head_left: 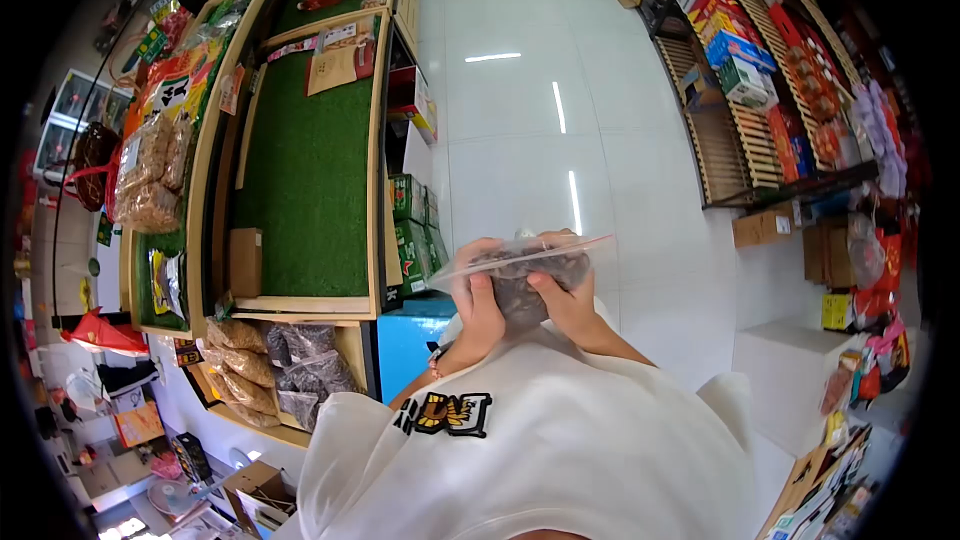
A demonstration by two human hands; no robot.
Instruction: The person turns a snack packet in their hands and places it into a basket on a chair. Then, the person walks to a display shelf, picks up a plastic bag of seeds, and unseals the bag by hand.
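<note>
Close to my body, a clear zip bag filled with dark, small pieces is held in both hands; I cannot make out what the pieces are. My left hand grips its left side, thumb on the near face and fingers mostly behind the plastic. On the other side, my right hand clasps the bag the same way. The bag's top edge, with a thin red line at the right end, spreads flat between the hands. Similar bags of dark contents lie on the shelf to the left, beside bags of tan contents.
A wooden display stand with green turf fills the left, with a brown packet at its far end. Green cartons and a blue box stand beside it. Stocked racks line the right of the tiled floor.
</note>
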